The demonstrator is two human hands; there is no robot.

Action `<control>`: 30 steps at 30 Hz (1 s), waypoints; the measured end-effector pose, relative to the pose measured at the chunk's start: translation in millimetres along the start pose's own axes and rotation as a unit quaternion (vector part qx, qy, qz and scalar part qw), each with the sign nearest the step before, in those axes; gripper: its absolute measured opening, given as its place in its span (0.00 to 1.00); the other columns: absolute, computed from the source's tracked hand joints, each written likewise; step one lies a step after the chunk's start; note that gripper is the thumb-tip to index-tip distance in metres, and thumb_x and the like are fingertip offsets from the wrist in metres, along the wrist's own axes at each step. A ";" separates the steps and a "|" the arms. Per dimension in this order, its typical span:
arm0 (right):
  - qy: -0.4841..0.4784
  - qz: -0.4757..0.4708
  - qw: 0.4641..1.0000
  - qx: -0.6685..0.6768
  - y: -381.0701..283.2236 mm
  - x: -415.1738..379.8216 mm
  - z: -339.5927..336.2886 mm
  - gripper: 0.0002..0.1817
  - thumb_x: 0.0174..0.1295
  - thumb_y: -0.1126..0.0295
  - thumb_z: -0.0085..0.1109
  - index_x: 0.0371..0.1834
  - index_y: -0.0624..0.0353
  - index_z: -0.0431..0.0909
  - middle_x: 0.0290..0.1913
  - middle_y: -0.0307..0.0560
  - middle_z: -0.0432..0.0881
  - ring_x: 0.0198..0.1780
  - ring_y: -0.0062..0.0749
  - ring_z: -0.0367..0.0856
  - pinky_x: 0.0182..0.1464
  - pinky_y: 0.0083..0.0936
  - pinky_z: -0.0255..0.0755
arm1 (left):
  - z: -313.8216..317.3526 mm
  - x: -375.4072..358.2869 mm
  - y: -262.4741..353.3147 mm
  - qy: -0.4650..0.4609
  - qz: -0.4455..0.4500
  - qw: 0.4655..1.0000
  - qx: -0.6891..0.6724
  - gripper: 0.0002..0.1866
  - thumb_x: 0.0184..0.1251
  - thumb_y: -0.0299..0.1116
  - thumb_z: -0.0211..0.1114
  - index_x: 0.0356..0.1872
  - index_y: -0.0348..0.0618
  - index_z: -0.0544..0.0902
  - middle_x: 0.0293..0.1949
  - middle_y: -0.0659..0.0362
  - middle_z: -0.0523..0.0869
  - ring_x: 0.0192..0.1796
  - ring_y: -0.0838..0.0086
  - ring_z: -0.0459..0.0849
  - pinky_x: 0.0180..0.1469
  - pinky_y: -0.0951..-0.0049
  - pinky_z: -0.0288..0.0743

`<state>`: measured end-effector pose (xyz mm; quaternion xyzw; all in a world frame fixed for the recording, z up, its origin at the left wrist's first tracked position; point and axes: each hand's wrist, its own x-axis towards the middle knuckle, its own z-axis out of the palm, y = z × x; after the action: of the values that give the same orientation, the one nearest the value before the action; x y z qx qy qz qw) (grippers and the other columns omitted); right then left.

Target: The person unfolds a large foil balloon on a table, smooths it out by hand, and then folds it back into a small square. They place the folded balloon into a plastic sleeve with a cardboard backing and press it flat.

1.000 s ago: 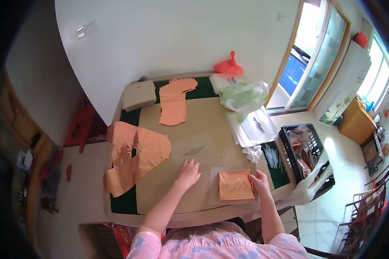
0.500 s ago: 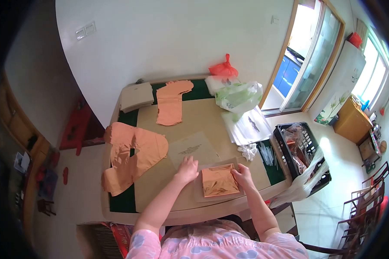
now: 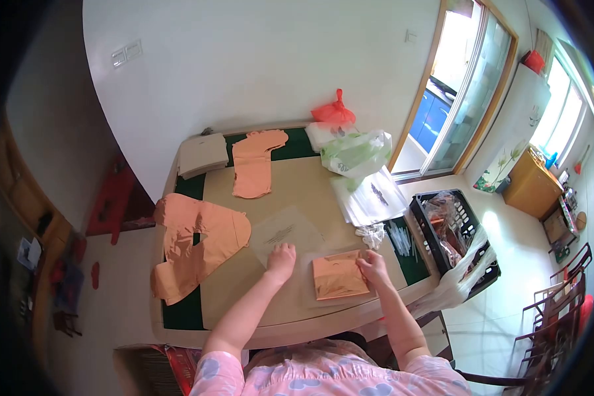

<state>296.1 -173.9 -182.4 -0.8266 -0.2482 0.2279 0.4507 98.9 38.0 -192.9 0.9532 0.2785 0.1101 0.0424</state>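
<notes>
A folded copper-coloured foil balloon point(image 3: 340, 277) lies flat near the front edge of the table, on or inside a clear sleeve. My right hand point(image 3: 374, 268) pinches its right edge, thumb on top. To the left, my left hand point(image 3: 282, 261) is closed at the lower edge of a clear plastic bag point(image 3: 290, 232) with small dark print; its fingertips are partly hidden. Two flat copper foil balloons are spread out on the table: a larger one with a central hole point(image 3: 208, 237) at the left and a narrower one point(image 3: 253, 168) farther back.
A brown board point(image 3: 297, 185) covers much of the green-topped table. Stacked cardboard sheets point(image 3: 203, 155) are at back left. Clear bags point(image 3: 373, 198), a green-white bag point(image 3: 360, 155), a red bag point(image 3: 334, 109), straws point(image 3: 400, 239) and a black crate point(image 3: 465, 224) are on the right.
The printed plastic bag has turned slightly under my left hand. My right hand stays at the edge of the folded balloon. The whole view has shifted slightly.
</notes>
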 end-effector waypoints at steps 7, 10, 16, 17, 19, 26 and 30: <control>-0.045 -0.038 0.998 -0.028 -38.6 -16.7 59.2 0.44 0.54 0.65 0.69 0.74 0.56 0.55 0.53 0.60 0.79 0.51 0.43 0.80 0.53 0.32 0.73 | -21.8 -11.1 10.8 0.033 -0.008 0.991 -0.131 0.06 0.62 0.29 0.58 0.38 0.42 0.76 0.38 0.52 0.81 0.47 0.57 0.81 0.44 0.58 0.80; -0.081 -0.011 0.997 -0.015 -51.1 -23.9 57.9 0.49 0.54 0.63 0.70 0.76 0.54 0.49 0.58 0.62 0.76 0.56 0.47 0.77 0.58 0.33 0.71 | -18.8 -13.5 8.9 0.070 0.014 0.988 -0.136 0.05 0.61 0.30 0.59 0.37 0.43 0.76 0.37 0.54 0.81 0.47 0.59 0.81 0.44 0.59 0.79; -0.100 -0.029 0.994 -0.020 -31.9 -19.7 60.9 0.50 0.54 0.64 0.70 0.76 0.56 0.48 0.57 0.62 0.77 0.56 0.44 0.77 0.57 0.32 0.71 | -18.1 -18.3 7.5 0.096 0.071 0.985 -0.125 0.05 0.60 0.31 0.61 0.36 0.45 0.76 0.35 0.56 0.80 0.45 0.61 0.80 0.43 0.62 0.78; -0.093 -0.041 0.995 -0.023 -26.4 -16.9 63.6 0.50 0.53 0.63 0.70 0.76 0.56 0.48 0.54 0.61 0.79 0.54 0.43 0.79 0.55 0.31 0.72 | -19.6 -20.4 8.3 0.100 0.082 0.983 -0.130 0.05 0.60 0.31 0.61 0.36 0.45 0.76 0.35 0.56 0.80 0.45 0.61 0.80 0.43 0.62 0.78; -0.098 -0.037 0.994 -0.020 -32.5 -18.4 61.9 0.50 0.54 0.65 0.70 0.76 0.58 0.47 0.46 0.57 0.82 0.46 0.38 0.81 0.49 0.28 0.74 | -20.0 -22.1 8.2 0.106 0.089 0.980 -0.141 0.05 0.60 0.31 0.62 0.35 0.45 0.77 0.35 0.57 0.80 0.45 0.62 0.80 0.44 0.63 0.77; -0.166 0.014 0.985 0.051 -41.3 -18.8 54.6 0.49 0.58 0.72 0.66 0.77 0.59 0.42 0.26 0.42 0.79 0.25 0.20 0.75 0.27 0.20 0.70 | -21.2 -19.5 4.0 0.112 0.078 0.973 -0.188 0.03 0.61 0.30 0.61 0.33 0.45 0.77 0.34 0.58 0.82 0.43 0.62 0.80 0.45 0.62 0.76; -0.172 0.022 0.982 0.069 -35.7 -14.7 55.4 0.49 0.59 0.72 0.66 0.77 0.58 0.41 0.25 0.41 0.79 0.25 0.19 0.74 0.26 0.19 0.69 | -25.3 -21.1 6.0 0.099 0.087 0.972 -0.192 0.03 0.61 0.30 0.61 0.32 0.45 0.77 0.33 0.57 0.82 0.42 0.61 0.81 0.45 0.61 0.76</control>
<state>244.1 -131.1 -176.6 -0.7473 -0.2876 0.3932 0.4518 78.8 22.0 -171.4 0.9320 0.1708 0.2590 0.1873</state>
